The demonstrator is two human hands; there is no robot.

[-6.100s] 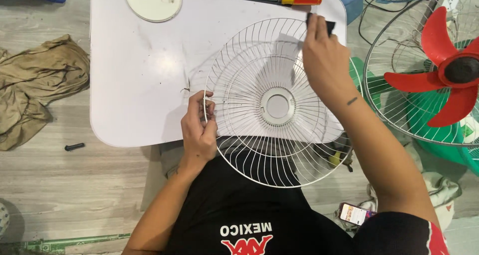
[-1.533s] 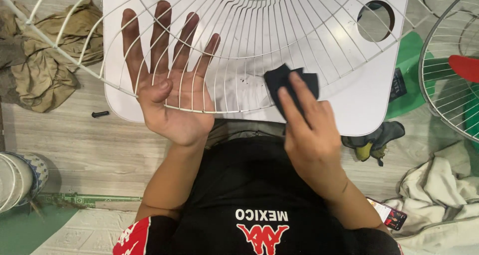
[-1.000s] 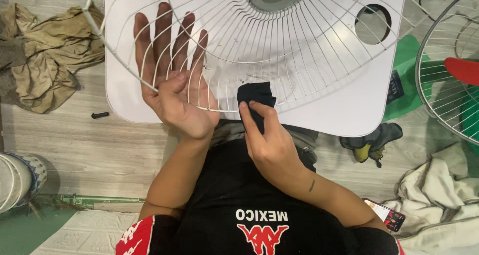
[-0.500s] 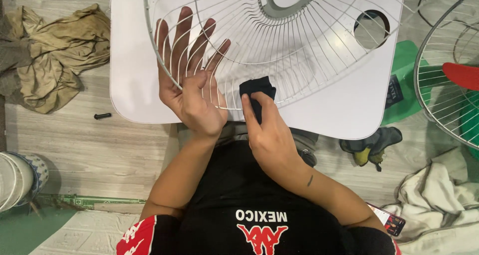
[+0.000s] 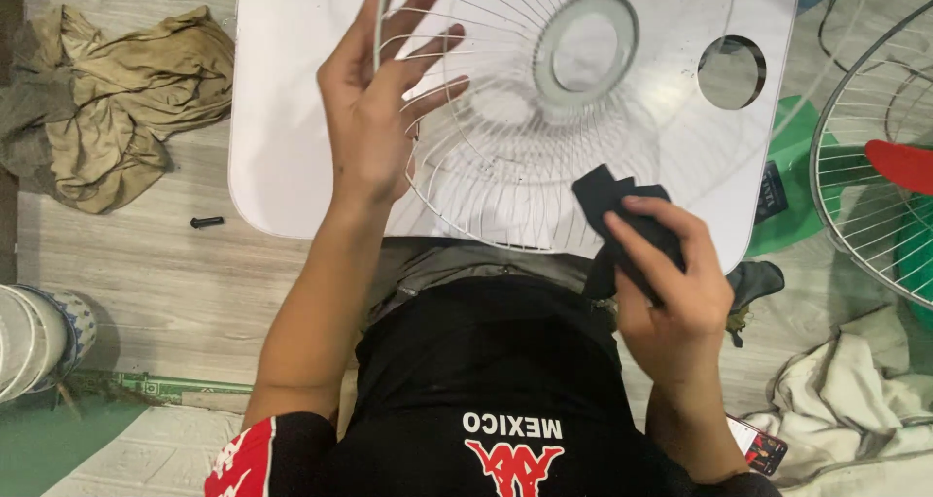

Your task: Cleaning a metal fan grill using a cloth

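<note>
White fan grille point(image 5: 505, 157) rests against spread left fingers point(image 5: 408, 31); right fingers point(image 5: 646, 235) grip black cloth point(image 5: 612, 215).

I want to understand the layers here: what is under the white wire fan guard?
Under the fan guard lies the white table, visible through the wires, with a round hole. The left hand supports it from behind. The dark cloth covers part of the rim.

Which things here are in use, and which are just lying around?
In use:
fan guard, steadied by the left hand
dark cloth, gripped in the right hand
white table under them

Lying around:
tan rags
black bolt
red-bladed fan
phone
white cloth
</note>
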